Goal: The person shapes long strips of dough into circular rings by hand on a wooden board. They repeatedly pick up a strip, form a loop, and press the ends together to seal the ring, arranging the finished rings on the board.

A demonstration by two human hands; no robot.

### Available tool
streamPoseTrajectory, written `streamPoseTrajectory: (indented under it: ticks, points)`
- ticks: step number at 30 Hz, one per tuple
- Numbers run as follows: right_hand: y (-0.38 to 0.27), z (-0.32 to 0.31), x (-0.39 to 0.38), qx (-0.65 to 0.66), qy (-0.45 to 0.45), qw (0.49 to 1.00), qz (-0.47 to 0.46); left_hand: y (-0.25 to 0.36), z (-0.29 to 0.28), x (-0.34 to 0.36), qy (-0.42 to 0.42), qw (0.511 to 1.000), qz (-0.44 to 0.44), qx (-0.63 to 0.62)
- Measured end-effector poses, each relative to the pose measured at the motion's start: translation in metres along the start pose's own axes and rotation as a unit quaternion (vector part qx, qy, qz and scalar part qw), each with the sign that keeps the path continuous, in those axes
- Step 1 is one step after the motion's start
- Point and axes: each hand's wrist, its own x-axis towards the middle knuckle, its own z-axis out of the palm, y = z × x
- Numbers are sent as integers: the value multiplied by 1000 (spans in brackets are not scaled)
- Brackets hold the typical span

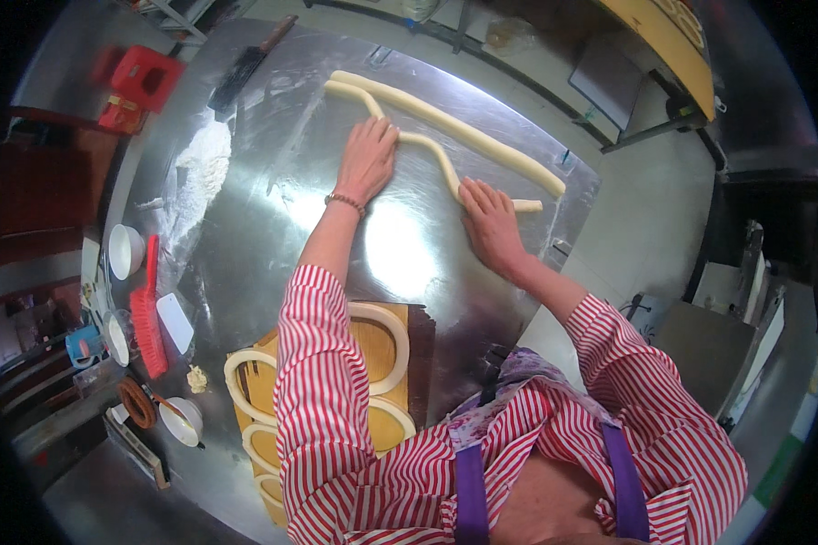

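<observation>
A thin rope of pale dough [434, 148] lies in a wavy line across the metal table [282, 236]. My left hand [368, 161] rests flat on it toward its left part, fingers stretched out, a beaded bracelet at the wrist. Farther right along the same rope, my right hand [492, 221] lies palm down with fingers extended, and a short end of dough sticks out beyond it. Just behind runs a thicker, straighter dough rope [459, 132], touched by neither hand. Near my left sleeve, several dough rings [403, 350] lie on a wooden board [373, 350], partly hidden by that arm.
White flour [204, 159] is heaped at the left, below a dark brush [239, 78]. Along the left edge are a red brush [146, 331], a white scraper [175, 323], a white bowl [126, 251], another bowl [182, 421] and a dough scrap [196, 379]. A red stool [148, 78] stands beyond.
</observation>
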Motion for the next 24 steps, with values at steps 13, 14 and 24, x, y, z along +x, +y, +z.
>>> streamPoseTrajectory:
  ticks: [13, 14, 24]
  points:
    - [11, -34, -17, 2, -123, 985, 124, -76, -9, -1, -42, 987, 64, 143]
    - [14, -38, -20, 61, -137, 976, 160, -78, -22, -10, -46, 988, 68, 128]
    - [17, -67, -34, 425, -260, 833, 241, 70, -116, -267, 115, 897, -323, -278]
